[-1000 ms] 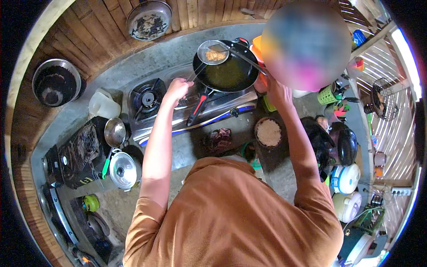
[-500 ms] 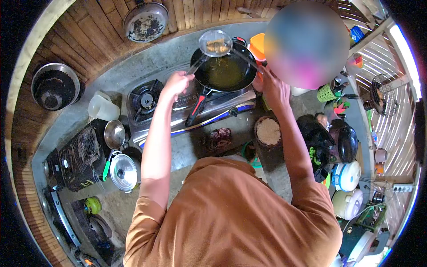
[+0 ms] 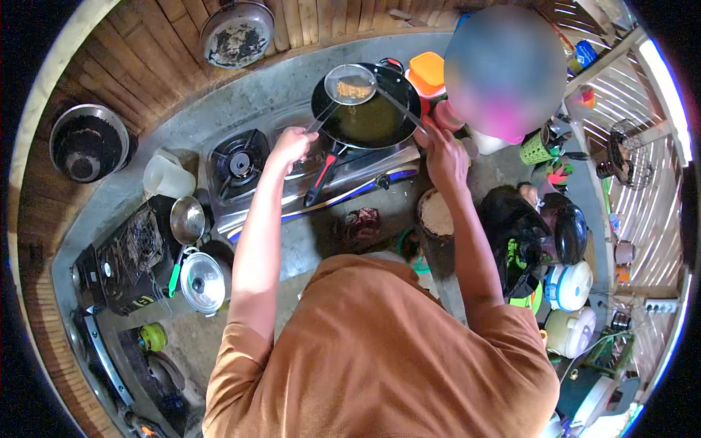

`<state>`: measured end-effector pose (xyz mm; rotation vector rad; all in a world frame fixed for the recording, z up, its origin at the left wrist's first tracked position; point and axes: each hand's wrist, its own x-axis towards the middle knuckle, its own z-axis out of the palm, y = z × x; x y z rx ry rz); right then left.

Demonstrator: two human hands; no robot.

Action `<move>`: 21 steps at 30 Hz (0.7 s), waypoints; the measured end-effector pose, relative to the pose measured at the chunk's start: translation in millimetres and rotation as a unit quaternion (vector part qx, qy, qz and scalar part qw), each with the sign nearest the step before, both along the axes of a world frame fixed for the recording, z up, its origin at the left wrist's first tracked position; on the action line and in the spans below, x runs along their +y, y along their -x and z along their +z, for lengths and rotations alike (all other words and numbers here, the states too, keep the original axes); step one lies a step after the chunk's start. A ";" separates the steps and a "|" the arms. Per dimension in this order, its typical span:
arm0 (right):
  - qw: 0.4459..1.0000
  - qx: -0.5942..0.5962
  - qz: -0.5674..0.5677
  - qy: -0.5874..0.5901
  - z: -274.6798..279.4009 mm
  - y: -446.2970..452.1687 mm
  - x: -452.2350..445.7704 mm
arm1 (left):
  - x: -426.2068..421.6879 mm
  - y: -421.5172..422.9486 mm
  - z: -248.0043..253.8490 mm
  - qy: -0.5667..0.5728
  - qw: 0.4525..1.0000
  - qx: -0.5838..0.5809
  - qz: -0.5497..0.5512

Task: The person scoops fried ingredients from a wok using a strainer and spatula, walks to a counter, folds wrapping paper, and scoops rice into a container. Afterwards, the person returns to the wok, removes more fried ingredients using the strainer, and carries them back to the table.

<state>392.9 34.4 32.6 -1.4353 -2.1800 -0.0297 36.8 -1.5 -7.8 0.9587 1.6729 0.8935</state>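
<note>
There are two stoves [image 3: 239, 164] [image 3: 109, 270], one black frying pan [image 3: 372, 128], one mesh strainer [image 3: 350, 86], one blackened pan [image 3: 237, 44], one blackened pot [image 3: 87, 146], one pitcher [image 3: 169, 177], one orange lid [image 3: 427, 70], one green basket [image 3: 535, 150] and one power strip [image 3: 661, 306].

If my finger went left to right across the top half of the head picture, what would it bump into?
Sooty pot → white jug → burner → left hand → black pan → right hand → green basket.

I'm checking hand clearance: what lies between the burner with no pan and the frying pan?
The left hand, gripping the strainer handle, over the metal stovetop, in the head view.
</note>
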 end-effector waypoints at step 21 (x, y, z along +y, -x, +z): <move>0.998 -0.048 0.018 -0.039 37.4 -10.1 4.8 | -4.7 -2.5 8.0 -0.013 1.000 -0.026 -0.003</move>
